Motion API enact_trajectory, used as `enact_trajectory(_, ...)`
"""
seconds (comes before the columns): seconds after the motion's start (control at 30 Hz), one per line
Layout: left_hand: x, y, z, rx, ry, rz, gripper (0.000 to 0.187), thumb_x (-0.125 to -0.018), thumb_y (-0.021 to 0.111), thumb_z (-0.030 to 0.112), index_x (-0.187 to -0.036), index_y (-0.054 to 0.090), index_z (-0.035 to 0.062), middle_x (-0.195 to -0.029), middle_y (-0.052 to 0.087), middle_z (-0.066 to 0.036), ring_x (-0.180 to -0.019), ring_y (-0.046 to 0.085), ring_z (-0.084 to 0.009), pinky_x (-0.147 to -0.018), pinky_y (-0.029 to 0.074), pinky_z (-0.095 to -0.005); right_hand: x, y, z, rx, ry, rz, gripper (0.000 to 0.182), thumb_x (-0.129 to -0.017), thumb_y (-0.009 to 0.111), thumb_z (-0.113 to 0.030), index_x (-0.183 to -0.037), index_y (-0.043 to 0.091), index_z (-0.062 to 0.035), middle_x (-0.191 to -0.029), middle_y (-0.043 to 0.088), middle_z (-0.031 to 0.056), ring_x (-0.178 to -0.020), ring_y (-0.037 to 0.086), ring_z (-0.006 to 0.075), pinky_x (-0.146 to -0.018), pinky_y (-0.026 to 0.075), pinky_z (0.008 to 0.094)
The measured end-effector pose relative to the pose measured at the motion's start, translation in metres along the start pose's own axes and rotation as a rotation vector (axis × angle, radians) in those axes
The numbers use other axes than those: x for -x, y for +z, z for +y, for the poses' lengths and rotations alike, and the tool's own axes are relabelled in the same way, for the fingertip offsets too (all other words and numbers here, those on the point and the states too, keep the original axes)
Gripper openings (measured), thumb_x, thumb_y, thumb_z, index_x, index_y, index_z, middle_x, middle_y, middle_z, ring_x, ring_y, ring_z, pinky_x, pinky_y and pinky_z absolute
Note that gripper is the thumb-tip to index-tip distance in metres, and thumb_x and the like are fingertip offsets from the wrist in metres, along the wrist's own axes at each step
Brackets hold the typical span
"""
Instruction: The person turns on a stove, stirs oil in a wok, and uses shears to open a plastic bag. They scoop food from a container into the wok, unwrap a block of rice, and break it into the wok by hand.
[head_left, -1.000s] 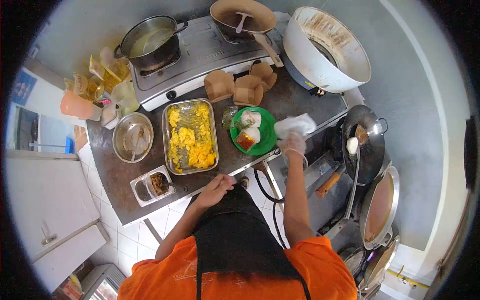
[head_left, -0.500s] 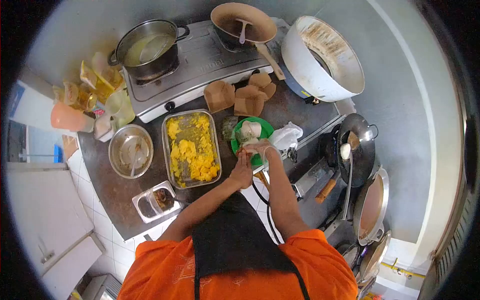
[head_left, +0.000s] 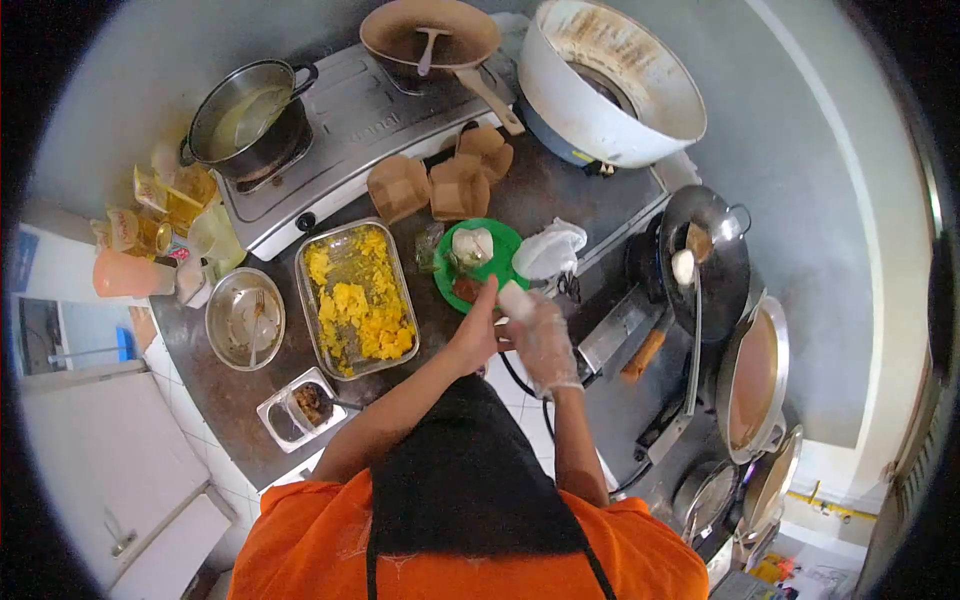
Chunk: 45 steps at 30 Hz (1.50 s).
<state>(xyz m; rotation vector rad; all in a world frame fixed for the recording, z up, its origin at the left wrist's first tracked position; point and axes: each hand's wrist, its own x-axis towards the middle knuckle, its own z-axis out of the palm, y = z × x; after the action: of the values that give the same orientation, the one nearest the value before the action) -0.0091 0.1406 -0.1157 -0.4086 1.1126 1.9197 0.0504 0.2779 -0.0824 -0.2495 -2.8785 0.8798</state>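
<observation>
My right hand (head_left: 540,340), in a clear plastic glove, is closed round a small white block (head_left: 515,300) whose kind I cannot make out. My left hand (head_left: 478,335) is bare, beside it at the near edge of a green plate (head_left: 508,248). One of its fingers is stretched out, and I see nothing gripped in it. On the plate lie a whitish rounded lump (head_left: 471,246) and a dark reddish piece (head_left: 466,288). A crumpled white plastic bag (head_left: 550,250) lies right of the plate.
Left of my hands stand a tray (head_left: 312,310) of yellow crumbly food, a metal bowl (head_left: 245,320) and a small steel container (head_left: 300,408). Brown paper boxes (head_left: 398,188) sit behind, before a stove (head_left: 340,130) with a pot (head_left: 250,120). A wok (head_left: 715,280) is at right.
My right hand has drawn back from the plate towards me and now shows the white block. My left hand stays close to the plate's edge. The whole view has shifted slightly.
</observation>
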Motion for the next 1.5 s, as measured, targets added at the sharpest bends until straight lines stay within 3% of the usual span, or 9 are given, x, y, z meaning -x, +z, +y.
enact_trajectory(0.13, 0.016, 0.003, -0.002, 0.221, -0.054, -0.182, 0.061, -0.103, 0.039, 0.061, -0.137, 0.051, 0.0114, -0.13, 0.061, -0.008, -0.111, 0.063, -0.0218, -0.093, 0.054, -0.0425, 0.033, -0.038, -0.026, -0.032, -0.356, 0.078, 0.038, -0.09, 0.072, -0.023, -0.118, 0.062, 0.0014, -0.107, 0.069, 0.0214, -0.097, 0.069, 0.0336, -0.086, 0.054, 0.0409)
enact_trajectory(0.2, 0.028, 0.011, -0.008, 0.219, -0.073, -0.296, 0.058, -0.106, 0.035, 0.057, -0.138, 0.05, 0.0107, -0.129, 0.061, -0.008, -0.113, 0.062, -0.023, -0.093, 0.054, -0.0436, 0.044, -0.057, -0.03, -0.316, 0.186, 0.053, 0.034, -0.09, 0.073, -0.023, -0.113, 0.065, -0.0004, -0.107, 0.069, 0.0208, -0.095, 0.069, 0.0321, -0.085, 0.054, 0.0423)
enact_trajectory(0.47, 0.041, 0.043, -0.048, 0.016, 0.156, -0.233, 0.059, -0.108, 0.028, 0.053, -0.149, 0.036, 0.0101, -0.138, 0.054, -0.009, -0.125, 0.055, -0.0251, -0.103, 0.047, -0.043, 0.049, -0.08, -0.009, -0.238, 0.248, -0.355, 0.038, -0.092, 0.066, -0.033, -0.112, 0.065, -0.0003, -0.099, 0.066, 0.0247, -0.101, 0.063, 0.0445, -0.09, 0.049, 0.0478)
enact_trajectory(0.67, 0.044, 0.034, -0.057, -0.686, 0.604, -0.314, 0.059, -0.098, 0.065, 0.024, -0.148, 0.038, 0.0078, -0.136, 0.055, -0.008, -0.124, 0.053, -0.0199, -0.103, 0.045, -0.0357, 0.063, -0.087, 0.012, -0.398, -0.088, -0.146, 0.027, -0.097, 0.06, -0.025, -0.112, 0.065, -0.0036, -0.104, 0.061, 0.0231, -0.101, 0.059, 0.0432, -0.096, 0.046, 0.0473)
enact_trajectory(0.73, 0.047, 0.034, -0.045, -0.762, 0.614, -0.349, 0.09, -0.071, 0.091, 0.021, -0.145, 0.041, 0.0058, -0.132, 0.056, -0.008, -0.124, 0.053, -0.0216, -0.106, 0.04, -0.0339, 0.057, -0.097, 0.014, -0.525, -0.194, -0.124, 0.025, -0.097, 0.06, -0.023, -0.112, 0.065, -0.0036, -0.105, 0.062, 0.021, -0.102, 0.059, 0.0416, -0.096, 0.046, 0.0472)
enact_trajectory(0.8, 0.051, 0.031, -0.041, -0.945, 0.507, -0.427, 0.07, -0.086, 0.08, 0.026, -0.143, 0.044, 0.0045, -0.128, 0.059, -0.008, -0.118, 0.057, -0.0212, -0.098, 0.047, -0.0357, 0.058, -0.102, 0.021, -0.864, -0.113, -0.053, 0.022, -0.097, 0.061, -0.021, -0.111, 0.066, -0.0045, -0.105, 0.062, 0.0174, -0.107, 0.059, 0.0385, -0.098, 0.046, 0.046)
enact_trajectory(0.9, 0.067, 0.062, -0.041, -0.173, 0.153, -0.328, 0.049, -0.109, 0.039, 0.041, -0.147, 0.041, 0.0098, -0.132, 0.057, -0.009, -0.11, 0.063, -0.0209, -0.077, 0.058, -0.0389, 0.067, -0.113, 0.026, -0.513, -0.18, -0.028, 0.027, -0.091, 0.069, -0.023, -0.111, 0.066, -0.0053, -0.107, 0.061, 0.0163, -0.11, 0.057, 0.0369, -0.098, 0.046, 0.045)
enact_trajectory(1.3, 0.073, 0.072, -0.047, -0.274, 0.118, -0.233, 0.058, -0.108, 0.032, 0.051, -0.151, 0.04, 0.0128, -0.119, 0.062, -0.008, -0.096, 0.064, -0.0185, -0.071, 0.059, -0.0355, 0.069, -0.113, 0.036, -0.374, -0.129, -0.274, 0.024, -0.085, 0.073, -0.017, -0.105, 0.064, -0.0093, -0.108, 0.061, 0.015, -0.109, 0.057, 0.0353, -0.092, 0.05, 0.0426)
enact_trajectory(1.5, 0.075, 0.052, -0.018, 0.03, 0.063, -0.313, 0.057, -0.108, 0.031, 0.051, -0.146, 0.046, 0.011, -0.117, 0.066, -0.009, -0.107, 0.065, -0.0206, -0.081, 0.056, -0.0393, 0.088, -0.148, 0.065, -0.269, -0.534, -0.197, 0.027, -0.086, 0.076, -0.021, -0.104, 0.063, -0.0052, -0.129, 0.061, 0.0129, -0.108, 0.063, 0.0313, -0.096, 0.05, 0.0424)
